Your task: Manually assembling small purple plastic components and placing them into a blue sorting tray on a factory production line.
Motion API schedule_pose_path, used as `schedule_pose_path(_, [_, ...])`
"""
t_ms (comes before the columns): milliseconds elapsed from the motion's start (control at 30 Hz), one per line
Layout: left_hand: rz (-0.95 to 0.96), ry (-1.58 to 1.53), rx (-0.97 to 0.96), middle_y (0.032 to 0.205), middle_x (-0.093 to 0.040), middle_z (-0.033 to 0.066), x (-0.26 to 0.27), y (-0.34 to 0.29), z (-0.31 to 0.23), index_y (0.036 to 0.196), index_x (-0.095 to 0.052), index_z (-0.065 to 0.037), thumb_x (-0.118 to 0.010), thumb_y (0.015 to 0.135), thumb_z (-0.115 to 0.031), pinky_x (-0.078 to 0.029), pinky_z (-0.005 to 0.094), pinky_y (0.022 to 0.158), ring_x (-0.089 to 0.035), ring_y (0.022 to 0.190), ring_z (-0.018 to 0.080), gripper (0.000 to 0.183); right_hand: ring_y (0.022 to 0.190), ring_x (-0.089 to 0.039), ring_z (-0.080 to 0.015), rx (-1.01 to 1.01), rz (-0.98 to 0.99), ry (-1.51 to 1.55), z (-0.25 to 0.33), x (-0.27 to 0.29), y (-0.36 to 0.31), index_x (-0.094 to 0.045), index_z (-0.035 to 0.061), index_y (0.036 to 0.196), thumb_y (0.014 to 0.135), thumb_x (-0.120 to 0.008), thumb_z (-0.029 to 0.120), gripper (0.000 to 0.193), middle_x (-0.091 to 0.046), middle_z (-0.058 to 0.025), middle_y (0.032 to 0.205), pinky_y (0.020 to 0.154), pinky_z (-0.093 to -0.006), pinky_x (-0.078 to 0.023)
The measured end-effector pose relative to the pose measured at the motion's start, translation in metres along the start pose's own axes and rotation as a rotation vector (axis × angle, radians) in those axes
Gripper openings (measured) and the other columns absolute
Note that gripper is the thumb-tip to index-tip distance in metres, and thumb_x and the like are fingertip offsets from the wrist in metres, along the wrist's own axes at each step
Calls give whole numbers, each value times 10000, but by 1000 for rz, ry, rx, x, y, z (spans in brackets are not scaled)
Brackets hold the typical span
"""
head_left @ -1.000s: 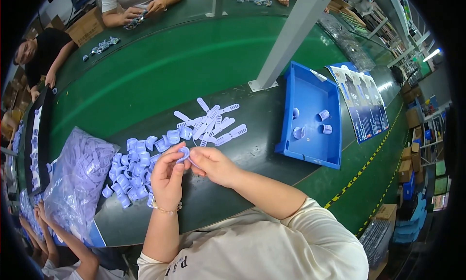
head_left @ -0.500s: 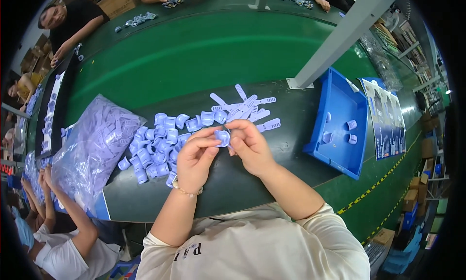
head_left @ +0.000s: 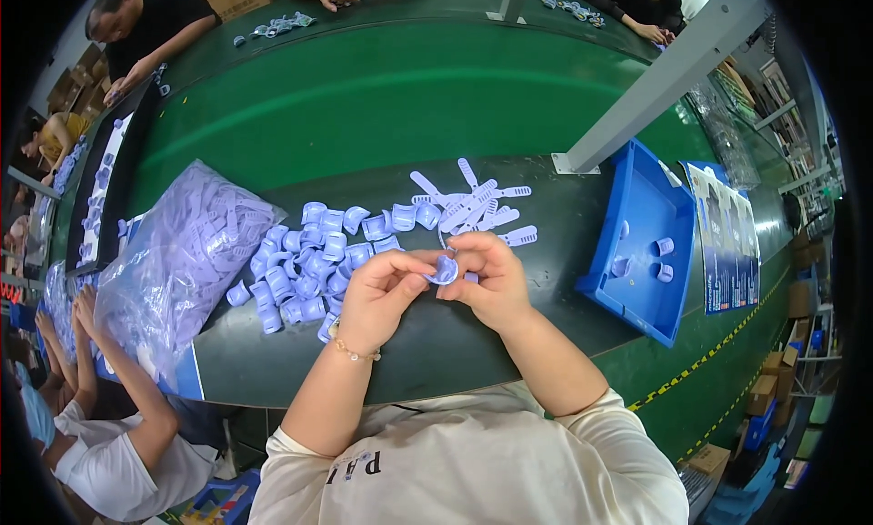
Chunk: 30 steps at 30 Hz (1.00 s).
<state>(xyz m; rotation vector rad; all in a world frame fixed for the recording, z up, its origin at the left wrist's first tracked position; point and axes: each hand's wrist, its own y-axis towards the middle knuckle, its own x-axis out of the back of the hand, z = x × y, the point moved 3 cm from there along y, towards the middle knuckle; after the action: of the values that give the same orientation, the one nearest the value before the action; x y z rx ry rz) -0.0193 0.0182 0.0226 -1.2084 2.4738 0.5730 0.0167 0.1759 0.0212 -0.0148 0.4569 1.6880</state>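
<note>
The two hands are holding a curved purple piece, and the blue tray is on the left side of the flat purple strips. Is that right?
Not quite: the blue tray is on the right side of the flat purple strips, as the head view shows.

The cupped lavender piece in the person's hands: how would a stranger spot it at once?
Find the dark worktable, then the bare left hand and right hand meeting over it. Pinched between them is a small, cupped lavender piece. Unlike the similar curved pieces piled loosely to its left, it is held in both hands.
</note>
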Motion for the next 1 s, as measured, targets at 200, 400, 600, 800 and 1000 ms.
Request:
schedule_pose_path(200, [-36, -18, 67, 1192, -605, 149, -1, 0, 3, 1019, -593, -7, -536, 936, -21, -483, 289, 890, -594, 1020, 161, 102, 734, -616, -105, 1, -52, -36, 4, -2, 1, -449, 37, 1248, 732, -742, -57, 600, -636, -48, 780, 731, -223, -462])
schedule_pose_path(400, [-11, 101, -43, 1193, -607, 146, -4, 1, 3, 1094, -550, -21, -538, 938, -35, -481, 287, 882, -592, 1005, 147, 158, 687, -601, -96, 28, -95, -380, 22, -8, 9, -651, 44, 949, 712, -776, 16, 270, -657, -32, 791, 621, -231, -459])
schedule_pose_path(600, [-201, -111, 121, 1183, -613, 157, 0, 2, 11, 1266, -421, -42, -544, 952, -141, -485, 296, 886, -616, 1015, 196, 351, 632, -610, -156, 135, -140, -694, 23, -8, 7, -667, 65, 804, 674, -819, 125, 209, -659, -51, 749, 589, -266, -468])
schedule_pose_path(800, [-231, -185, 148, 1176, -609, 192, -7, -2, 12, 1266, -481, 1, -564, 943, -182, -493, 331, 904, -619, 1032, 230, 380, 634, -619, -197, 114, -81, -740, 16, -13, 8, -674, 82, 760, 670, -814, 109, 169, -659, -42, 721, 600, -294, -480])
schedule_pose_path(1000, [-219, -212, 53, 1170, -614, 189, -9, -1, 5, 1265, -492, 20, -619, 908, -200, -442, 359, 972, -589, 1101, 247, 438, 642, -602, -201, 185, -31, -709, 18, -13, 9, -688, 106, 810, 731, -748, 108, 99, -663, -18, 740, 585, -313, -459])
